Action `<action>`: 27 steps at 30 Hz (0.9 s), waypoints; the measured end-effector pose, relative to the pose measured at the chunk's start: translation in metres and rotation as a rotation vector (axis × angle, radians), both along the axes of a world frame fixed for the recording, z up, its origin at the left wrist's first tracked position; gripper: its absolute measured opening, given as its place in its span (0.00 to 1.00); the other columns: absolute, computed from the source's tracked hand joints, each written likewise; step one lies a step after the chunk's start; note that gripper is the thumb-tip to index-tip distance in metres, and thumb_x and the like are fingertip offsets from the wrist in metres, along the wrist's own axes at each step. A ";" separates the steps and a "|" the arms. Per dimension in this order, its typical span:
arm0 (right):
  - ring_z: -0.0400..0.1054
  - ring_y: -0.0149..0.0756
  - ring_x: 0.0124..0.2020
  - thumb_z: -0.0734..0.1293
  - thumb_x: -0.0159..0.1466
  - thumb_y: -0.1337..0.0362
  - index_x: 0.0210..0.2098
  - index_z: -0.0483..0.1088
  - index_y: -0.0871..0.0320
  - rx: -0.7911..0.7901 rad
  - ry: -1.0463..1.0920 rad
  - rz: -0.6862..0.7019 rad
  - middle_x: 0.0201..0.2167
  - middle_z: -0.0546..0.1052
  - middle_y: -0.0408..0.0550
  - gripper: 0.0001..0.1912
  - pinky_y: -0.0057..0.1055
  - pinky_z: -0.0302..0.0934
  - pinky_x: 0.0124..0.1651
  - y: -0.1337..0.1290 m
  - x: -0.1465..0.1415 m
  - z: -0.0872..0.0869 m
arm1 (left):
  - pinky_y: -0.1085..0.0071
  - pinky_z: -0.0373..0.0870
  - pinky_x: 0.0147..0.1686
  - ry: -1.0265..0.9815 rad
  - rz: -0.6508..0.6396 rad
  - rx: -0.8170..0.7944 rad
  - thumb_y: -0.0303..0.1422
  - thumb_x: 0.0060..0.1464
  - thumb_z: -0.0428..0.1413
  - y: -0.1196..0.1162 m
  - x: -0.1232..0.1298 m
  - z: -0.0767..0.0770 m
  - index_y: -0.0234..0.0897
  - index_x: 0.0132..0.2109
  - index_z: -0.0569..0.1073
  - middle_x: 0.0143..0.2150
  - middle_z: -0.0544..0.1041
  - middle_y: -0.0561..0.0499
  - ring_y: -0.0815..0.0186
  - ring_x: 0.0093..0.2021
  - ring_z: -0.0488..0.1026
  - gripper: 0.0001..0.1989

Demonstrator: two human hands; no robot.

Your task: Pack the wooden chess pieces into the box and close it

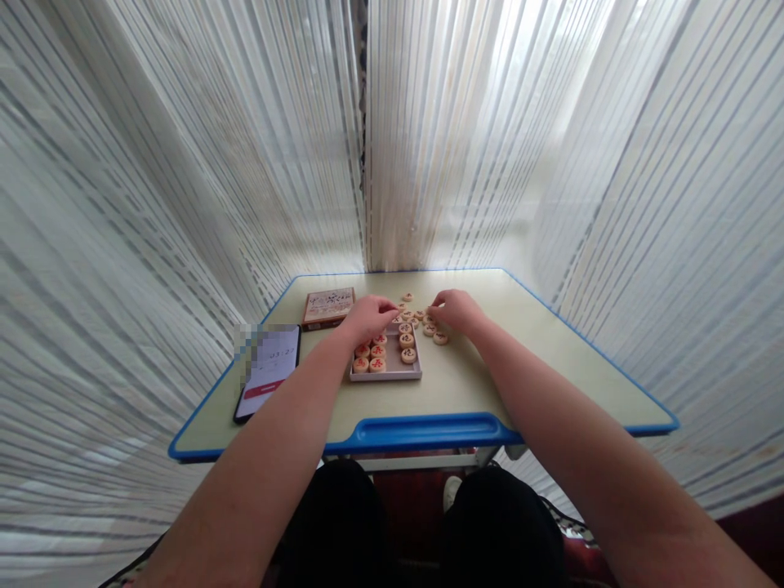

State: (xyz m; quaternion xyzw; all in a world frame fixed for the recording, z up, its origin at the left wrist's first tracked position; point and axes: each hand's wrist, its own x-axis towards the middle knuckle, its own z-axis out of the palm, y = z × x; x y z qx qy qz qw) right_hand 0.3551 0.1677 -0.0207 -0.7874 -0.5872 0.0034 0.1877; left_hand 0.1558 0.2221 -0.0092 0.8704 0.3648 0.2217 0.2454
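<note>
A shallow tray [395, 376] on the table holds round wooden pieces, red-marked ones [377, 365] in columns at its left and dark-marked ones [408, 356] toward its right. Over the tray's far left part is my left hand [371, 317], its thumb and fingers drawn together beside a loose piece [397, 319]; what they hold, if anything, is too small to tell. To the right of the tray, my right hand [454, 310] has its fingertips closed on a piece [429, 319] among several loose pieces [440, 338] lying behind and beside the tray.
A flat box with a printed lid [329, 306] lies at the back left. Nearer me on the left is a phone [269, 367]. The table [551, 367] has a blue edge with a moulded groove in front, and striped curtains [429, 163] hang around it.
</note>
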 end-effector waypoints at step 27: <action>0.66 0.31 0.29 0.70 0.49 0.61 0.33 0.68 0.59 0.543 0.461 0.505 0.29 0.71 0.45 0.13 0.32 0.65 0.34 -0.016 -0.040 0.022 | 0.70 0.64 0.36 -0.455 -0.155 -0.324 0.48 0.41 0.58 -0.006 -0.002 0.011 0.31 0.36 0.77 0.32 0.77 0.46 0.65 0.34 0.70 0.23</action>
